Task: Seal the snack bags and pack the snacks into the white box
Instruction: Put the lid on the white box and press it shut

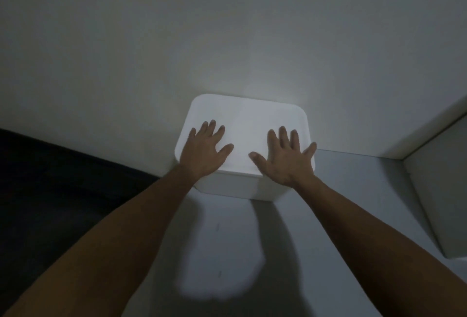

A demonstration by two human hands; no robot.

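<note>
A white box [242, 117] with rounded corners stands on a grey surface against the wall, its lid closed. My left hand [204, 147] lies flat on the left part of the lid, fingers spread. My right hand [285, 157] lies flat on the right part of the lid, fingers spread too. Neither hand holds anything. No snack bags are in view; whatever is in the box is hidden by the lid.
A pale wall [227, 26] rises right behind the box. A white ledge or panel [429, 145] runs along the right side. A dark area [50, 177] lies to the left. The grey surface [227, 241] extends toward me, partly in shadow.
</note>
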